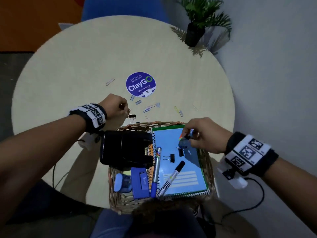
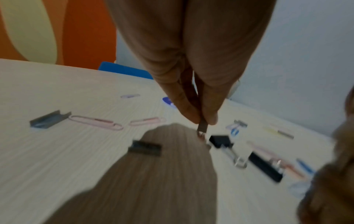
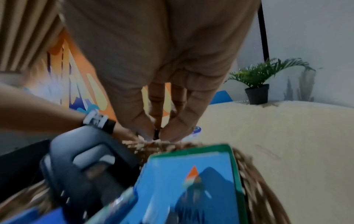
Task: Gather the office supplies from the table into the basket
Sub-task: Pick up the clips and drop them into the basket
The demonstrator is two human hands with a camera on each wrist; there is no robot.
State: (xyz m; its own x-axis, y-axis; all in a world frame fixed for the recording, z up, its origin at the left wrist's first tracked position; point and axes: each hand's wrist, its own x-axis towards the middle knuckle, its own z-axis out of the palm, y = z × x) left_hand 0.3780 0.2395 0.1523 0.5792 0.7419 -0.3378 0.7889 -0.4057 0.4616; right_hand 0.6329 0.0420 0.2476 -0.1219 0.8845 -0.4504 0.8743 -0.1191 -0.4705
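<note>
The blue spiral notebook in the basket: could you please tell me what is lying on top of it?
Two markers and two black binder clips lie on the notebook; the right hand hides part of its cover.

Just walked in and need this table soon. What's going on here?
A person is clearing office supplies into a basket. The right hand holds a small dark clip over the notebook in the basket. The left hand pinches a small clip above the table. Paper clips and staples lie loose.

Round blue sticker (image 1: 140,84) on table (image 1: 68,69): "ClayGo", "Clean as you go" | Blue notebook (image 1: 184,169) cover: "SPIRAL"
</note>
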